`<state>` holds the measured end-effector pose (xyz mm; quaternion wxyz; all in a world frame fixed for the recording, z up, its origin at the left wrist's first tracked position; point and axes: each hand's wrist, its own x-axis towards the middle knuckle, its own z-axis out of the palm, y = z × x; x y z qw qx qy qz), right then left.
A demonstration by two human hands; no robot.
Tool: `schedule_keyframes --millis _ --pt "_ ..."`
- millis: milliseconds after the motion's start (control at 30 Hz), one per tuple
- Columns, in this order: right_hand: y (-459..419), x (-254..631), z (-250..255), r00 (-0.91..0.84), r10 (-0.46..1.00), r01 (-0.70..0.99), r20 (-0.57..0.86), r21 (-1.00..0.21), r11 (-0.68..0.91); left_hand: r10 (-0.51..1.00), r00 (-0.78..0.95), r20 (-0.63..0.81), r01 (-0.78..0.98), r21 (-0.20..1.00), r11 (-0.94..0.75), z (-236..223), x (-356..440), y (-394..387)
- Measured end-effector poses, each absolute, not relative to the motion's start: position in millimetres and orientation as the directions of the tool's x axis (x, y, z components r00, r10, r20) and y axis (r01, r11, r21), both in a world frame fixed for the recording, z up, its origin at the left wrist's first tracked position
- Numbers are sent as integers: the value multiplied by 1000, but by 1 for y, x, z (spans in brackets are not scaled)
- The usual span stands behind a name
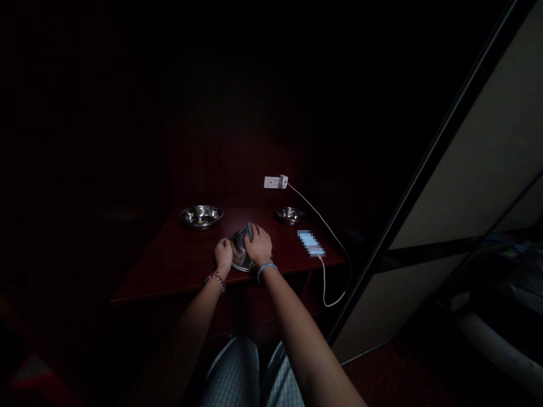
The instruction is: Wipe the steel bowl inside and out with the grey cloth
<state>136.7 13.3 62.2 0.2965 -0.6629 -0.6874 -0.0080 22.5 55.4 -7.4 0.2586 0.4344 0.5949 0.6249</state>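
Note:
A shiny metal bowl (pixel 240 249) lies upside down near the front edge of the dark red table (pixel 169 274). My left hand (pixel 223 255) is closed on the bowl's left rim. On the bowl's right side, my right hand (pixel 259 247) presses a grey-green cloth or sponge (pixel 249 229) against the metal. Its fingers are curled over that pad, and I cannot make out whether it is a sponge or a folded cloth. The bowl's right edge is partly hidden by my right hand.
Two more metal bowls stand upright, a larger one (pixel 201 217) at the back left and a smaller one (pixel 290 215) at the back right. A phone (pixel 311 243) lies at the right, its white cable (pixel 324 220) running to a wall socket (pixel 272 182). A pale panel (pixel 462 164) rises at the right.

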Motion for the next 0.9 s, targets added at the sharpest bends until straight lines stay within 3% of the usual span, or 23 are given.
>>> schedule_keyframes --millis 900 --pt "8 144 51 35 890 921 454 -361 148 827 -513 228 186 971 -152 -9 22 56"
